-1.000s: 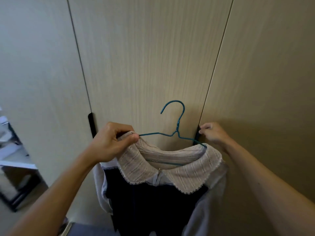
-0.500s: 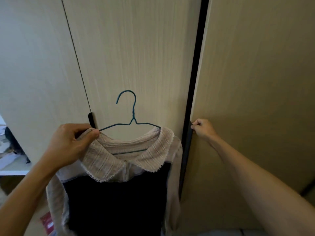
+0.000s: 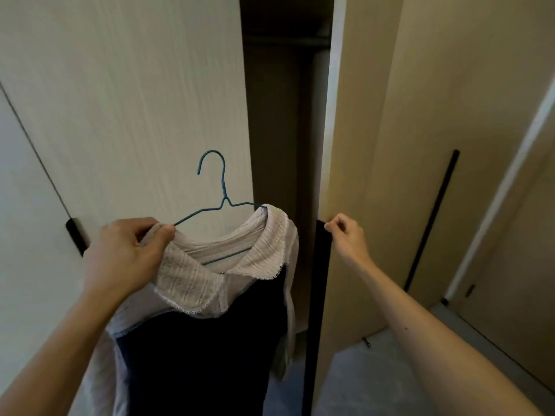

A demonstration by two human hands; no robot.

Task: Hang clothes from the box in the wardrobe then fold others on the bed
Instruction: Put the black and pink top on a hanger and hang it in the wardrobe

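A garment [image 3: 204,349] with a dark navy body, pale sleeves and a beige lace collar hangs on a blue wire hanger [image 3: 220,193]. My left hand [image 3: 126,256] grips the collar and the hanger's left arm in front of the shut wardrobe door [image 3: 126,100]. My right hand [image 3: 348,238] holds the black handle strip on the edge of the right wardrobe door [image 3: 375,145], which is swung partly out. Between the doors the dark wardrobe interior [image 3: 279,145] shows, with a rail [image 3: 288,40] near the top.
A black recessed handle [image 3: 76,235] sits on the left door. Another panel with a long black handle bar [image 3: 432,217] stands at the right, beside a further door. Grey floor [image 3: 375,379] shows below the opened door.
The right door has swung from shut to well open under my right hand, exposing the dark interior. The garment on its hanger shifted left in my left hand.
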